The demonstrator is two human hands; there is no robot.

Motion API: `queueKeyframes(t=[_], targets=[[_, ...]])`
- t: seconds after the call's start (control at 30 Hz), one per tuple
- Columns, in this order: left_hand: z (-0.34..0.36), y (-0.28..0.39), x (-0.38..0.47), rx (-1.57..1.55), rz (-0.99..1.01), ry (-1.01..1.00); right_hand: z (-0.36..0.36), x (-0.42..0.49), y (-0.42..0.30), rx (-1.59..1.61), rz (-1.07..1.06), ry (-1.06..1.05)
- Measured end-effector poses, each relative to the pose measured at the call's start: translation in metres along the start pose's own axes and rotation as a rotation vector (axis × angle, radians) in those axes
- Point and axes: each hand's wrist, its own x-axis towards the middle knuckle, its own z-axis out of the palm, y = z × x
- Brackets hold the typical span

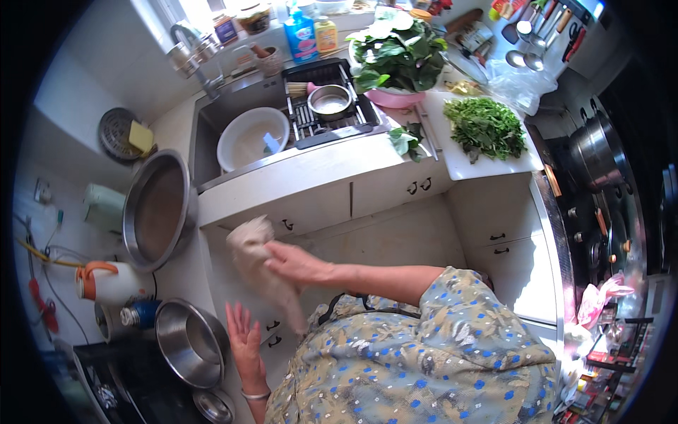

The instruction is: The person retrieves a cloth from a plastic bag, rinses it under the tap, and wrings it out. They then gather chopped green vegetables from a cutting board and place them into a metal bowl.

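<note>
A pale cloth (pixel 253 233) hangs from my right hand (pixel 296 263), which grips it in front of my body; motion blurs the cloth. My left hand (pixel 245 334) is raised with its fingers apart and nothing in it, a bracelet at the wrist. Close beside it stands a steel basin (pixel 214 318) on the left counter. Beyond the cloth is the front of the white cabinets (pixel 323 204). In the sink (pixel 238 100) sits a white bowl (pixel 226 151) of cloudy liquid.
Chopped greens (pixel 484 127) lie on a white cutting board (pixel 461 167). Leafy greens (pixel 397 58) fill a pink basin (pixel 394 99). A drying rack (pixel 318 139) holds a small metal bowl (pixel 339 108). Leftward stand a large steel basin (pixel 183 212) and a white-orange jug (pixel 119 286). A pot (pixel 596 151) stands right.
</note>
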Motion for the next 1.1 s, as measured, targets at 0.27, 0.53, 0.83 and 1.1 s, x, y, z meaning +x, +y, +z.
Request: queueKeyframes(t=[0.27, 0.53, 0.83, 1.1], targets=[[0.108, 0.006, 0.083, -0.215, 0.008, -0.126, -0.048, -0.019, -0.034, 0.241, 0.124, -0.092], [0.098, 0.003, 0.11, -0.093, -0.033, 0.136, -0.156, -0.06, 0.019, -0.197, 0.02, 0.47], [0.064, 0.017, 0.144, -0.111, 0.063, 0.123, -0.297, -0.041, 0.02, -0.894, 0.526, 0.968], [0.039, 0.008, 0.16, -0.062, 0.02, 0.181, -0.351, 0.004, 0.092, -0.956, 0.746, 0.84]])
